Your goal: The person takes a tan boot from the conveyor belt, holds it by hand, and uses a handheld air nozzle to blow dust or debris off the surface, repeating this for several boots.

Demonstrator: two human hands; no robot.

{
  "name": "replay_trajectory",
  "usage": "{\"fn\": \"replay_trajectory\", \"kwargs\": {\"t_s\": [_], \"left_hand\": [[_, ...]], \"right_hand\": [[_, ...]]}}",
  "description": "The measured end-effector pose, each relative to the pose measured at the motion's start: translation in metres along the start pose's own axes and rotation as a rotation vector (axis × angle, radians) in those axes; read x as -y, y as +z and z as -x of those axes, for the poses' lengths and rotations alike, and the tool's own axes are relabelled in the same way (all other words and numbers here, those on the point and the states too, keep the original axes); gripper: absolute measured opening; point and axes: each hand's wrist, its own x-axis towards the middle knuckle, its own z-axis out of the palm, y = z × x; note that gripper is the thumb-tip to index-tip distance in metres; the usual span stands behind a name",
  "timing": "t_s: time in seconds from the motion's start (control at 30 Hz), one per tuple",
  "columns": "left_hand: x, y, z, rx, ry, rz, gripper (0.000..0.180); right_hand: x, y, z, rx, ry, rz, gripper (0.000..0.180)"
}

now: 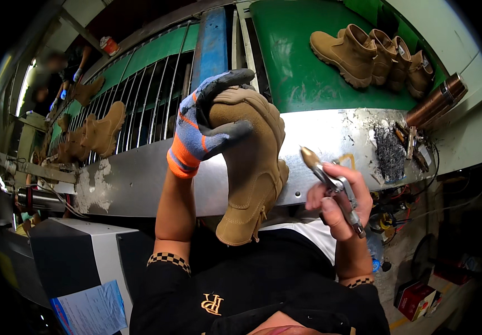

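A tan suede ankle boot [249, 173] hangs in front of me at the edge of the metal ledge, toe up and shaft down. My left hand [207, 123], in a blue, grey and orange work glove, is wrapped round its toe end. The sole faces right and the top opening points toward my body. My bare right hand [347, 201] is closed round a silver lever-handled gun [330, 181] with a pointed brass nozzle. That nozzle points up and left, a short way from the sole and not touching it.
Several tan boots [346, 53] stand on the green belt [291, 56] at the far right. More boots [107, 131] rest by a wire rack [151, 95] on the left, with a co-worker behind. A copper flask [437, 100] and a dark pad [390, 154] lie on the right ledge.
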Motion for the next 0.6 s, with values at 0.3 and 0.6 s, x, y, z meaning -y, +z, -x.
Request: {"fn": "replay_trajectory", "kwargs": {"t_s": [0.3, 0.6], "left_hand": [[0.015, -0.012, -0.009, -0.058, -0.084, -0.002, 0.068], [0.063, -0.034, -0.009, -0.067, -0.078, 0.140, 0.054]], "right_hand": [[-0.008, 0.030, -0.072, 0.092, -0.220, 0.219, 0.045], [-0.073, 0.022, -0.005, 0.021, -0.104, 0.158, 0.043]]}}
